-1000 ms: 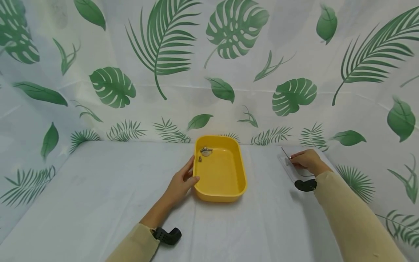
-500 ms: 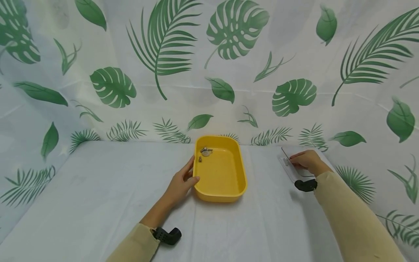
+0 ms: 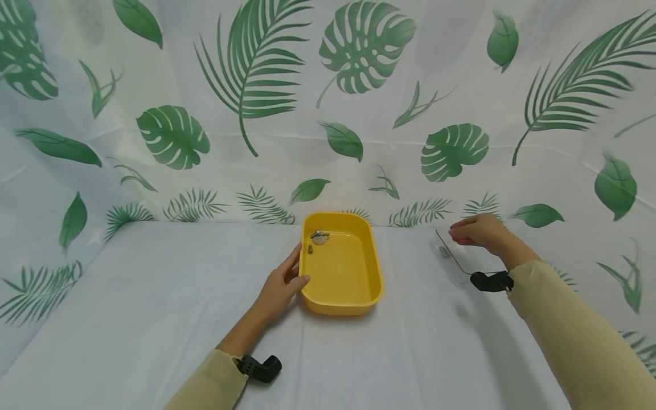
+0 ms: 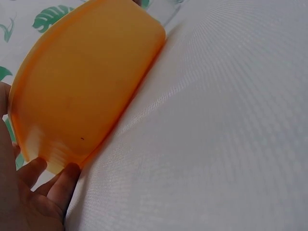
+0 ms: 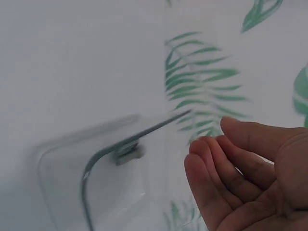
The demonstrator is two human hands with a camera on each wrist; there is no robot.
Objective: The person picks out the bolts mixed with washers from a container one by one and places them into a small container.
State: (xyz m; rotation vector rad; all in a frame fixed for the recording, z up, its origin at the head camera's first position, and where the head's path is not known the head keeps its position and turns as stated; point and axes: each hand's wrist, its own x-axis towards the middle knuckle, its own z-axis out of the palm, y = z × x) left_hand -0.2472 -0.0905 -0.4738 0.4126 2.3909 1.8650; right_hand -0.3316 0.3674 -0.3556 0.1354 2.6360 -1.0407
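On the white cloth (image 3: 154,296), right of the yellow tray (image 3: 340,310): dark-edged clear container (image 5: 108,192), just beside the right hand (image 3: 482,232), well apart from the left hand (image 3: 277,290).
Long axis, yellow tray: straight away from the body.
Metal pieces (image 3: 320,234): inside the yellow tray, far left.
Left hand: grasping the yellow tray's left side, thumb at rim.
Right hand: nearer to the container, raised, fingers bent loosely; apparently released, nothing visible within.

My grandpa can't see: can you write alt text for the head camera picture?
A left hand holds a yellow tray with small metal-looking pieces inside, on a white cloth. The right hand hovers near a clear container; green leaves pattern the backdrop.
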